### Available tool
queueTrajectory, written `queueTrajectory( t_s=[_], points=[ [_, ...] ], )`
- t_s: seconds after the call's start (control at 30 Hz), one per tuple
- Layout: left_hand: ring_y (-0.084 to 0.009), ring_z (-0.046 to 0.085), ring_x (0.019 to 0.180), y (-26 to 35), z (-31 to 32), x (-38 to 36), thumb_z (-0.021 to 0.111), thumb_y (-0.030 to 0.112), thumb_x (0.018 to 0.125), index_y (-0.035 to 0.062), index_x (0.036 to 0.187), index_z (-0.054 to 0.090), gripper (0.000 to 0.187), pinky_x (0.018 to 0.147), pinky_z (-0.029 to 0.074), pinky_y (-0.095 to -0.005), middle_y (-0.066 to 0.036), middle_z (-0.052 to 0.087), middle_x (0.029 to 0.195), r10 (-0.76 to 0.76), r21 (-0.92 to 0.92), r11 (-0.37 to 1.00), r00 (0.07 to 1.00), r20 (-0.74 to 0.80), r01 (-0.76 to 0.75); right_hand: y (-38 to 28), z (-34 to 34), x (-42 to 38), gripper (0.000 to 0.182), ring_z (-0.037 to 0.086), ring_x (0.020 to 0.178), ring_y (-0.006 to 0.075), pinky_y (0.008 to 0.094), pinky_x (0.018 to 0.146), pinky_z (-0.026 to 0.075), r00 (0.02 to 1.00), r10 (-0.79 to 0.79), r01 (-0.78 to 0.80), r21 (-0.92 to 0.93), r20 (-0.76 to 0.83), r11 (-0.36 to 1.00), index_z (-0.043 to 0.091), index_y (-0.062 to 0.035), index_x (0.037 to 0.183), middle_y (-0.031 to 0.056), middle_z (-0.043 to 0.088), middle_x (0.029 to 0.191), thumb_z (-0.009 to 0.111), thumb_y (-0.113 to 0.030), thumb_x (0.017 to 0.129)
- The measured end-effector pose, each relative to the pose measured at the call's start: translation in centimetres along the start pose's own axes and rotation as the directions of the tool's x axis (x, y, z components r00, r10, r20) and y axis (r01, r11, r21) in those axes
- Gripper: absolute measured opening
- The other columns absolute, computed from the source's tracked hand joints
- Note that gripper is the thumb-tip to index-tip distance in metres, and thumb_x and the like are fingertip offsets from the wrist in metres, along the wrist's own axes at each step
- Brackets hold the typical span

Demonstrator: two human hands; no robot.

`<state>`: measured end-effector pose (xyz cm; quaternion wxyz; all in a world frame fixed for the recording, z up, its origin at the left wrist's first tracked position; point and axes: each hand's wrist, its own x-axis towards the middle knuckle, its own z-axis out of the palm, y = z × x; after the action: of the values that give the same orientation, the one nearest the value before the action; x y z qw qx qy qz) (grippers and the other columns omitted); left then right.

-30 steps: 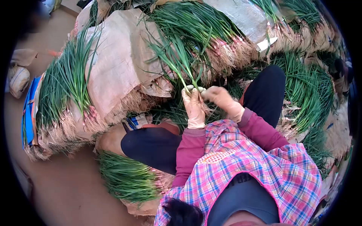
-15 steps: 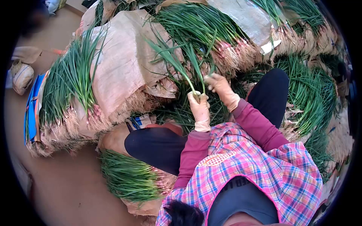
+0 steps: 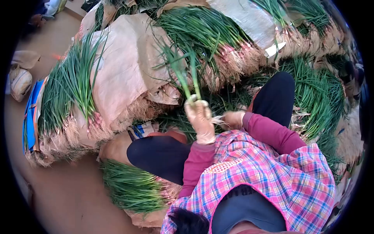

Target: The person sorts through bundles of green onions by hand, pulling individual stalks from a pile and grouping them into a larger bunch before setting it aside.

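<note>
So the green stalks [image 3: 186, 80] are just off the pale sheet's [image 3: 120, 58] right edge, leafy tips pointing up and kinda fanned over that side. Left hand [image 3: 200, 119] has them in a closed grip, fingers wrapped round the lower stems, wrist low and knuckles up. Right hand [image 3: 233, 119] is just beside it, coming in sideways at the pale roots [image 3: 216, 120], but it's blurry, so can't tell how far open it is or if it's gripping them. Room's tight-ish: left knee [image 3: 150, 154] below the sheet, right knee [image 3: 278, 89] well right of it, hands between. Big bunch [image 3: 206, 29] crowds the sheet's upper right; brown floor [image 3: 74, 191] opens out below its left side.
</note>
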<state>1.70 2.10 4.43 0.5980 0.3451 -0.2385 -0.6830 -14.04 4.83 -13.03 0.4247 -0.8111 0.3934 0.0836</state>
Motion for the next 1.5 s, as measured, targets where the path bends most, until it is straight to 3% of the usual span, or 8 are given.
queueTrajectory(
  t_s=[0.27, 0.33, 0.67, 0.73, 0.8, 1.2, 1.37, 1.5],
  points=[
    [-0.0016, 0.033, 0.045, 0.5, -2.0, 2.1, 0.058, 0.018, 0.094, 0.0096, 0.118, 0.054, 0.025, 0.037, 0.021, -0.0167, 0.005, 0.045, 0.068, -0.134, 0.036, 0.99, 0.991, 0.025, 0.133, -1.1, -21.3, -5.1, 0.021, 0.062, 0.066, 0.0193, 0.0338, 0.063, 0.051, -0.054, 0.21, -0.685, 0.189, -0.976, 0.703, 0.062, -0.011, 0.09, 0.0054, 0.064, 0.077, 0.056, -0.03, 0.093],
    [-0.0012, 0.036, 0.048, -0.6, -1.6, 2.1, 0.058, 0.019, 0.094, 0.0101, 0.112, 0.058, 0.02, 0.039, 0.023, -0.0157, 0.006, 0.048, 0.069, -0.173, 0.019, 0.985, 0.984, 0.041, 0.172, -0.4, -24.2, -6.0, 0.025, 0.062, 0.071, 0.0154, 0.0336, 0.066, 0.052, 0.295, 0.732, -0.515, 0.544, -0.614, 0.663, 0.064, -0.0118, 0.098, 0.0046, 0.066, 0.082, 0.054, -0.034, 0.094],
    [-0.0086, 0.056, 0.067, -3.8, -1.8, 4.0, 0.062, 0.008, 0.09, 0.0073, 0.099, 0.049, 0.016, 0.059, 0.048, -0.0218, -0.002, 0.058, 0.084, -0.209, 0.092, 0.975, 0.977, 0.047, 0.204, -10.8, -9.1, -3.8, 0.024, 0.064, 0.068, 0.024, 0.0319, 0.061, 0.05, 0.302, 0.285, 0.033, 0.309, -0.91, 0.95, 0.067, -0.0037, 0.089, 0.0117, 0.065, 0.075, 0.069, -0.027, 0.082],
    [-0.0104, 0.058, 0.071, -3.5, -2.1, 3.6, 0.062, 0.008, 0.09, 0.0069, 0.096, 0.049, 0.014, 0.064, 0.048, -0.023, -0.004, 0.06, 0.086, -0.261, 0.096, 0.962, 0.964, 0.051, 0.255, -9.2, -11.4, -6.1, 0.028, 0.063, 0.072, 0.0172, 0.0291, 0.065, 0.049, 0.604, 0.627, 0.233, 0.862, -0.491, 0.45, 0.068, -0.0025, 0.095, 0.0062, 0.068, 0.078, 0.069, -0.029, 0.084],
    [-0.0122, 0.06, 0.075, -3.8, -2.0, 3.2, 0.062, 0.007, 0.09, 0.0065, 0.094, 0.05, 0.013, 0.069, 0.049, -0.0241, -0.005, 0.062, 0.088, -0.319, 0.098, 0.945, 0.945, 0.07, 0.312, -6.4, -12.7, -5.1, 0.02, 0.057, 0.068, 0.0082, 0.0246, 0.063, 0.047, 0.342, 0.567, 0.128, 0.635, -0.749, 0.762, 0.068, -0.004, 0.09, -0.0021, 0.064, 0.074, 0.069, -0.023, 0.086],
    [-0.0099, 0.051, 0.06, -2.1, -1.7, 2.6, 0.055, 0.001, 0.091, 0.004, 0.093, 0.053, 0.005, 0.054, 0.044, -0.0204, -0.006, 0.059, 0.077, -0.216, -0.047, 0.974, 0.969, 0.124, 0.223, -3.1, -14.8, -0.4, 0.022, 0.043, 0.047, 0.0049, 0.0193, 0.044, 0.037, 0.549, 0.747, 0.797, 0.503, -0.376, -0.333, 0.055, -0.0087, 0.071, -0.0029, 0.053, 0.058, 0.066, -0.017, 0.088],
    [-0.0082, 0.053, 0.064, -1.0, -1.6, 2.4, 0.057, 0.008, 0.092, 0.0001, 0.113, 0.054, 0.023, 0.054, 0.044, -0.0179, -0.007, 0.06, 0.084, -0.287, -0.174, 0.929, 0.933, 0.217, 0.326, -0.5, -11.7, -1.5, 0.036, 0.058, 0.059, 0.0133, 0.0255, 0.053, 0.046, 0.506, 0.664, -0.21, 0.668, -0.551, 0.714, 0.066, -0.0048, 0.095, 0.0005, 0.065, 0.079, 0.071, -0.038, 0.082],
    [-0.0066, 0.054, 0.07, -1.5, -1.4, 2.2, 0.058, 0.013, 0.093, -0.0004, 0.115, 0.056, 0.025, 0.059, 0.044, -0.0171, -0.004, 0.061, 0.088, -0.285, -0.104, 0.945, 0.936, 0.206, 0.311, -7.0, -16.3, -0.5, 0.02, 0.048, 0.052, 0.0051, 0.0209, 0.047, 0.038, 0.763, 0.431, 0.435, 0.875, -0.483, 0.211, 0.062, -0.0057, 0.094, -0.0037, 0.057, 0.068, 0.062, -0.026, 0.091]
  ],
)
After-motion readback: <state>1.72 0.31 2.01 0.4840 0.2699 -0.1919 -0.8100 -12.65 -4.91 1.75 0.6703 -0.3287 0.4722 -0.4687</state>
